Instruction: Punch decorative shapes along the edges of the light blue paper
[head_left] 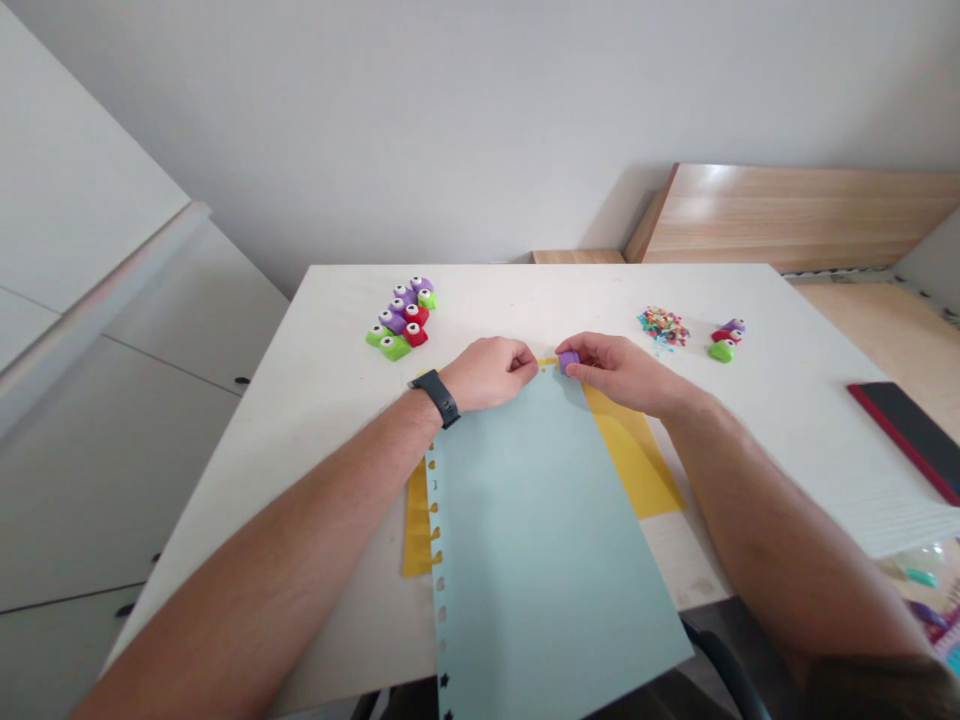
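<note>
A light blue sheet of paper (540,520) lies on top of a yellow sheet (637,465) and hangs over the table's near edge. Small shapes are punched along its left side, and a few holes along its far edge show yellow beneath. My left hand (491,372), with a dark watch band on the wrist, is closed in a pinch at the far edge of the blue paper. Just to its right, my right hand (619,370) grips a purple paper punch (568,362) at that same edge. Whether the punch is pressed down cannot be made out.
Several purple, green and red punches (403,318) with eye-like tops stand at the back left of the white table (300,430). Colourful paper bits (664,327) lie at the right, beside more punches (727,342). A dark, red-edged flat object (911,435) rests farther right.
</note>
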